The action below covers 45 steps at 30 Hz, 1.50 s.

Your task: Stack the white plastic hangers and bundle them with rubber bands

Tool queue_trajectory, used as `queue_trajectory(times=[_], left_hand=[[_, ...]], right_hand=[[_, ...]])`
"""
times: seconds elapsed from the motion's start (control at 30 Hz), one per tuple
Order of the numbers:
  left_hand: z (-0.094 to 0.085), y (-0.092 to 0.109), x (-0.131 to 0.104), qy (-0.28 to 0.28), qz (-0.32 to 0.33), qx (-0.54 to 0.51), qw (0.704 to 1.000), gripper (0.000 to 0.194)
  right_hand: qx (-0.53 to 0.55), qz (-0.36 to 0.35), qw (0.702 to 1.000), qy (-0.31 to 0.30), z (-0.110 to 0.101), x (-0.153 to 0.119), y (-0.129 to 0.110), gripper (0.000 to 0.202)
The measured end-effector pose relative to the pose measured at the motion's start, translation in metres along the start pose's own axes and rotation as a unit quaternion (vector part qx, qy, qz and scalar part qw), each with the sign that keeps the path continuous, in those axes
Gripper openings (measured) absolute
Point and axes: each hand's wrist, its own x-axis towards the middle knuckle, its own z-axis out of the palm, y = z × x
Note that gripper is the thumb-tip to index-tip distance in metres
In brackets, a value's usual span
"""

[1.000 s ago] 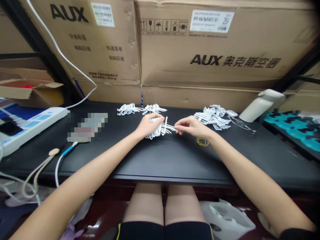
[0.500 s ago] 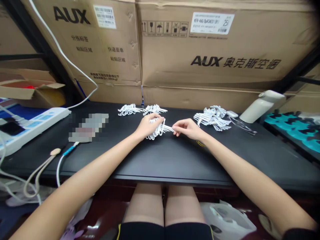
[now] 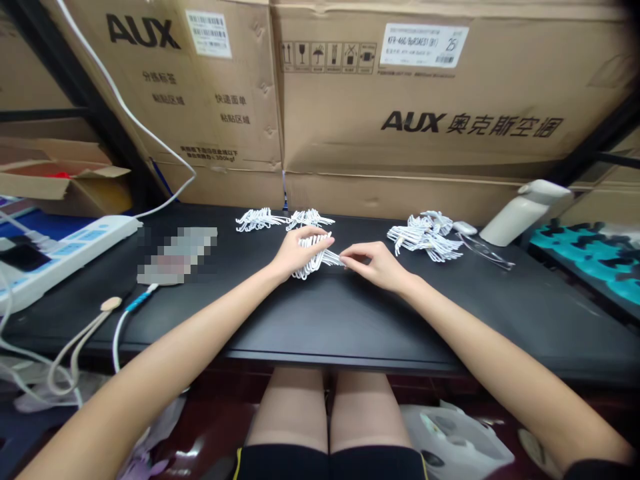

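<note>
My left hand [image 3: 296, 252] is closed around a bundle of thin white bent hooks [image 3: 313, 259], held low over the black table [image 3: 320, 320]. Their curved ends face up and down by my palm, and the straight ends point right. At those straight ends my right hand [image 3: 373, 264] has thumb and forefinger pinched together. Two small piles of similar white hooks, a left pile [image 3: 257, 219] and a right pile [image 3: 309, 218], lie just behind my left hand. A larger heap of white hooks [image 3: 425, 239] rests to the right, beyond my right hand.
Large cardboard boxes [image 3: 425, 153] stand along the back. A white bottle [image 3: 520, 213] and eyeglasses [image 3: 485, 253] are at the right, near turquoise items [image 3: 590, 260]. To the left lie a power strip [image 3: 75, 257], a blurred-out flat object [image 3: 180, 257] and a white cable [image 3: 117, 340].
My right hand has shifted slightly left and its wrist has lowered over a yellow loop that showed before. A hook that stuck out from the bundle now lies in line with the others.
</note>
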Motion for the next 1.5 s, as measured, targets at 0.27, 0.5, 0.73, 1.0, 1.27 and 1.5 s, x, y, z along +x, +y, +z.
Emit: queue_trajectory(times=[0.27,0.5,0.73,1.0,1.27,1.5], left_hand=[[0.007,0.005,-0.008,-0.005,0.080,-0.009,0.997,0.030],[0.011,0.013,-0.020,-0.037,0.170,0.050,0.983,0.023],[0.010,0.012,-0.016,-0.061,0.106,0.027,0.992,0.030],[-0.005,0.009,-0.005,-0.210,-0.077,-0.117,0.968,0.046],[0.001,0.008,-0.011,-0.197,0.019,0.023,0.980,0.032],[0.001,0.007,-0.008,-0.204,0.017,-0.004,0.979,0.026]], right_hand=[[-0.142,-0.006,0.990,-0.016,0.018,-0.002,-0.015,0.029],[-0.325,0.083,0.931,-0.146,0.019,0.002,-0.032,0.029],[-0.392,0.088,0.897,-0.182,0.018,0.002,-0.030,0.034],[-0.345,0.065,0.926,-0.137,0.013,0.000,-0.021,0.030],[-0.422,0.049,0.890,-0.165,0.011,-0.001,-0.023,0.031],[-0.315,0.024,0.943,-0.103,0.007,0.000,-0.018,0.031]])
